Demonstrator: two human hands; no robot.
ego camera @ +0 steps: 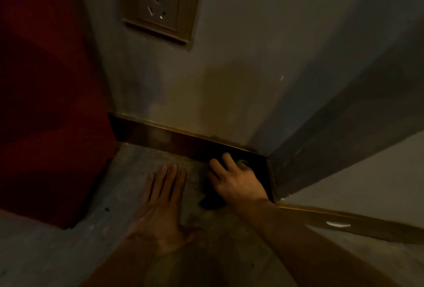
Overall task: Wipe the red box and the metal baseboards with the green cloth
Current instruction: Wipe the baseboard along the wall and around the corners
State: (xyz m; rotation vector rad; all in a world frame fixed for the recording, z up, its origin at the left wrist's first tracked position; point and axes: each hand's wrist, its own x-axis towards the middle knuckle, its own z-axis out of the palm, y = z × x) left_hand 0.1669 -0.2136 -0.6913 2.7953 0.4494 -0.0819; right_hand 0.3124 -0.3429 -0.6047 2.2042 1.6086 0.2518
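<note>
Looking down through the head camera into a dim corner of a room, I see my left hand point(164, 204) lying flat on the grey concrete floor point(57, 247), palm down, fingers straight and spread, holding nothing. To its right, my right hand point(234, 179) presses against the foot of the far wall point(229, 68), its fingers curled over the green cloth point(212, 201). The cloth looks almost black in this light; a dark fold of it sticks out below the hand on the near side, and a small greenish glint shows by the fingertips. The hand and cloth rest against the metal baseboard point(160, 135), a dark, shiny strip with a brassy top edge running along the bottom of the far wall, close to the corner where it meets a projecting wall on the right. A second baseboard strip point(367, 224) runs along the floor at the near right. The red box point(46, 103) fills the left side, standing on the floor against the far wall, well apart from both hands. A beige wall socket point(160, 0) sits high on the far wall.
</note>
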